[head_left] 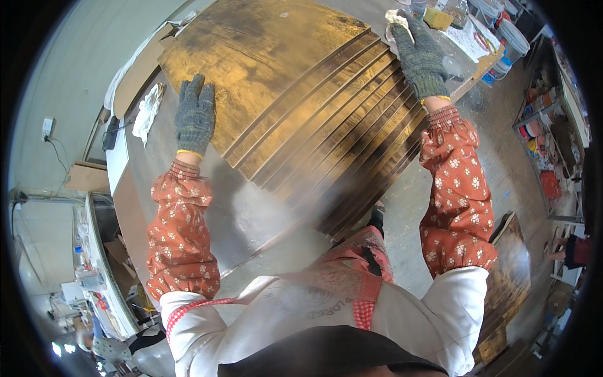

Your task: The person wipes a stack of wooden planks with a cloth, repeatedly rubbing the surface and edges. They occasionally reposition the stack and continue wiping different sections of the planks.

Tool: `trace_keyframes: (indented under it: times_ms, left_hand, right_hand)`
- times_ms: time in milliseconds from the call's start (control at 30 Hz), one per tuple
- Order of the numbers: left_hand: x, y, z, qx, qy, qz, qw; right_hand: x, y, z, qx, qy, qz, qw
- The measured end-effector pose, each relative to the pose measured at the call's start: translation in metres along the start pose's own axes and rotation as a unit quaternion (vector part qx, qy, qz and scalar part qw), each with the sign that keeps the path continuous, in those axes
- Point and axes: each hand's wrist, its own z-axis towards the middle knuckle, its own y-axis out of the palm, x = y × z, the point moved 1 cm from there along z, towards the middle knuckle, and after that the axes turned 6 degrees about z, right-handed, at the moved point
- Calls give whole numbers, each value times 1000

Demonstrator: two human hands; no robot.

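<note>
A stack of mottled gold-and-brown boards [270, 56] lies fanned out in steps, its edges overlapping toward me. My left hand [196, 116], in a dark grey knitted glove, rests flat at the left edge of the top board with its fingers stretched out. In a matching glove, my right hand [422, 66] reaches past the boards' far right corner. Its fingers are closed on a crumpled white cloth [398, 20] over the grey work table [220, 207]. Red patterned sleeve covers are on both my forearms.
Another white rag [147, 114] lies left of the boards. At the far right are a yellow sponge [438, 19], a clear jar [458, 11] and white buckets [514, 41]. A cluttered shelf [559, 135] stands to the right. A brown board [509, 276] sits low at the right.
</note>
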Motion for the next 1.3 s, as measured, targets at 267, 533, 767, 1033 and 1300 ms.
trace_keyframes:
  times_ms: [267, 533, 767, 1033, 1300]
  left_hand:
    - [11, -14, 1, -28, -182, -176, 967]
    - [13, -19, -3, -58, -171, -184, 966]
    - [18, -23, -3, -81, -208, -130, 966]
    - [32, -25, 3, -16, -95, -43, 994]
    - [56, -30, 8, -10, 40, -12, 999]
  right_hand:
    - [-2, 45, 14, -175, 127, 29, 976]
    - [6, 46, 9, -147, 98, 126, 976]
    - [-3, 37, -4, -69, 41, 166, 983]
    - [-80, 32, -43, -211, -306, -119, 921]
    - [-182, 50, -109, -170, -282, 98, 939]
